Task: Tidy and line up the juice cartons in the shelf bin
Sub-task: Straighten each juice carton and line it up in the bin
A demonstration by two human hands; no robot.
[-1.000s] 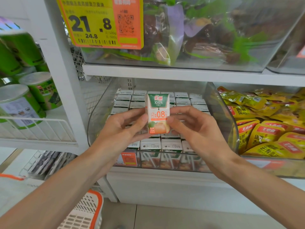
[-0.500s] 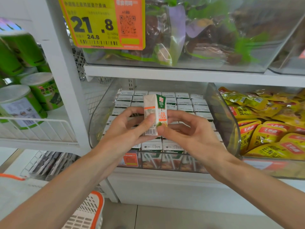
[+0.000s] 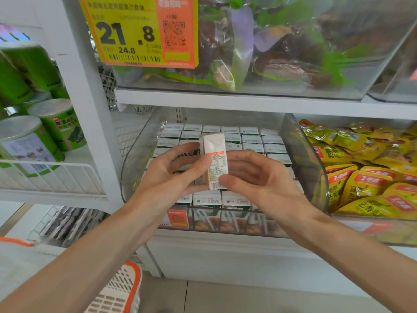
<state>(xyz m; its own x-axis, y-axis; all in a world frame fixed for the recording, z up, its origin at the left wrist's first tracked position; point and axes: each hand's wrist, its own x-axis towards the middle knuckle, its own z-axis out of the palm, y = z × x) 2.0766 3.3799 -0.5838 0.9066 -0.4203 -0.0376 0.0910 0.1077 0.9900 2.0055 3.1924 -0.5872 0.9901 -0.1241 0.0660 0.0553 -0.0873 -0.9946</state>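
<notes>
A small white juice carton point(image 3: 214, 154) is held upright above the clear shelf bin point(image 3: 316, 177), its back label with small print facing me. My left hand point(image 3: 171, 172) pinches it from the left, thumb on the label. My right hand point(image 3: 255, 179) holds its lower right edge with thumb and fingertips. Below, rows of several cartons point(image 3: 250, 140) stand in the bin with white tops up. The front row point(image 3: 207, 199) shows date stamps.
Green tins point(image 3: 52, 127) stand on a wire shelf at left. Yellow snack packets point(image 3: 370, 177) fill the bin at right. A yellow and orange price tag point(image 3: 137, 30) hangs on the upper bin. A white and orange basket point(image 3: 119, 290) sits low at left.
The carton has been turned in both hands: first its orange and green front faced me, then its side, now its white back label. The hands stayed over the bin.
</notes>
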